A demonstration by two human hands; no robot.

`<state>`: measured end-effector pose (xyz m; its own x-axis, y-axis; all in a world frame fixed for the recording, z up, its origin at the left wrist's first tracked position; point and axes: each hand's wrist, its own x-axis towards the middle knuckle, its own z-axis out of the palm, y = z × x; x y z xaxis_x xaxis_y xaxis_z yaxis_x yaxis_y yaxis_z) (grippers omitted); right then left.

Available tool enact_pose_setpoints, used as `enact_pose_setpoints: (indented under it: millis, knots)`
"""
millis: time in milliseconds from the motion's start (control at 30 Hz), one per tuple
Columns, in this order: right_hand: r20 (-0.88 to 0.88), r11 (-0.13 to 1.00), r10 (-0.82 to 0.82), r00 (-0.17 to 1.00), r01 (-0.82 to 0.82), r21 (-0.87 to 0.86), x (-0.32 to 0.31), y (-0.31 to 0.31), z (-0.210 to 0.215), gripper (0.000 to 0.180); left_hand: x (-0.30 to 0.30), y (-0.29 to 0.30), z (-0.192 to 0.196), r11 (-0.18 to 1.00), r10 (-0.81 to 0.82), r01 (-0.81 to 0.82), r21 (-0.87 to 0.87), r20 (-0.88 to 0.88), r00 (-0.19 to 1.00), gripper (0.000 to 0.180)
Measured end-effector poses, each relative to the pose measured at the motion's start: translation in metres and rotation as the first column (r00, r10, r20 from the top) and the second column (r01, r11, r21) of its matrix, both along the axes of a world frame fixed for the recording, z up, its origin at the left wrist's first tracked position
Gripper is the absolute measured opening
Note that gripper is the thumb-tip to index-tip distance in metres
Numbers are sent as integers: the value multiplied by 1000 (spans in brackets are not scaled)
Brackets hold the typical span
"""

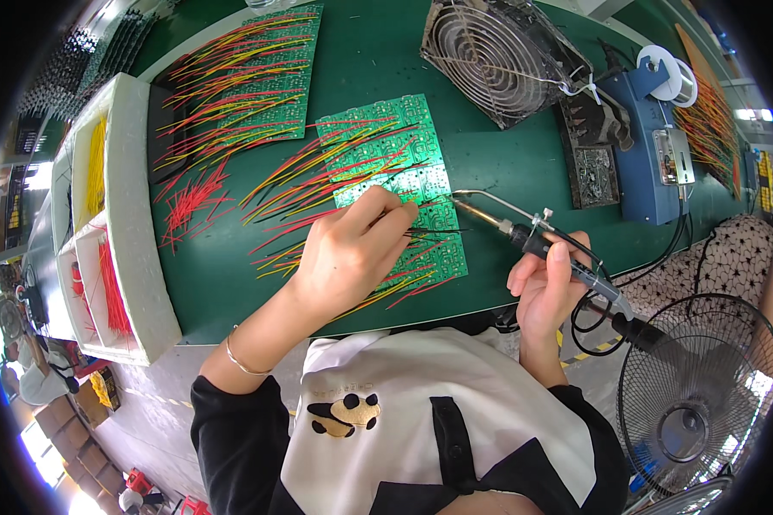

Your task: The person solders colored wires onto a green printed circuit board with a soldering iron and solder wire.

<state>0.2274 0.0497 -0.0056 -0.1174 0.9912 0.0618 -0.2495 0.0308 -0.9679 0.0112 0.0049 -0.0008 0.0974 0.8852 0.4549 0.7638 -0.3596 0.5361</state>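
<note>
My left hand is closed in a pinch over the green circuit board panel, apparently on a thin wire whose colour the fingers hide. Rows of red, yellow and black wires stick out from this panel toward the left. A soldering iron is gripped in my right hand, angled up and to the left. The iron's tip and a thin curved metal solder feed tube meet at the panel's right edge, a short way from my left fingertips.
A second wired panel lies at the back left, near loose red wires. A white foam box holds yellow and red wires. Behind stand a square fan and a blue solder feeder with a white reel. A round fan is at right.
</note>
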Motion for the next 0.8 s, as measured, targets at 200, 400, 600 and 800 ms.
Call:
enact_pose_setpoints:
  millis: [200, 400, 600, 800]
  knots:
    - [99, 999, -52, 994, 51, 14, -5, 0, 5, 20, 2, -1, 2, 999, 28, -28, -30, 8, 1000, 24]
    - [6, 1000, -21, 1000, 21, 11, -2, 0, 3, 19, 2, -1, 3, 999, 29, -29, -40, 6, 1000, 24]
    - [28, 997, -64, 998, 63, 50, -5, 2, 7, 20, 1, -3, 14, 990, 71, -71, -120, -1, 997, 24]
    - [-62, 999, 2, 998, 1, 43, 1, 1, 2, 16, -1, -3, 20, 990, 85, -89, -111, -41, 996, 29]
